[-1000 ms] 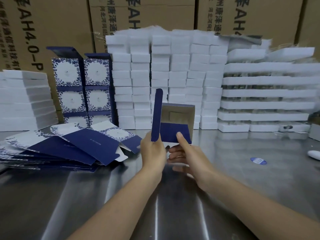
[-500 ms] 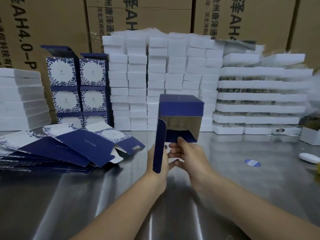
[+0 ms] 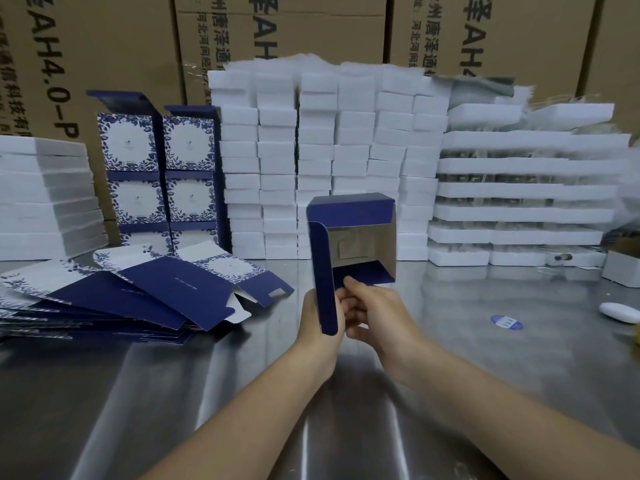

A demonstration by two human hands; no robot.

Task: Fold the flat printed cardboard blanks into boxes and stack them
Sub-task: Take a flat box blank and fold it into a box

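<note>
White foam blocks (image 3: 332, 161) stand in stacked columns along the back edge of the surface (image 3: 485, 358), with wider foam trays (image 3: 526, 192) piled to their right and brown cartons (image 3: 277, 29) behind. Near the back left, finished boxes (image 3: 159, 171) sit in two stacks, and a fanned heap of flat blanks (image 3: 138, 296) lies at the left edge. A blue sticker (image 3: 506, 321) and a white oval object (image 3: 620, 312) lie near the right edge. Nothing stands between the hands and the heap.

Compared with half a second ago, the box (image 3: 349, 230) is tilted so its open end faces the camera more squarely, showing the brown inside, and the long side flap hangs lower across the left hand.

The box is held up above the middle of the surface. The left hand (image 3: 317, 327) grips its lower left, behind the flap. The right hand (image 3: 374, 313) has curled fingers under the box, thumb pressing the bottom flap.
</note>
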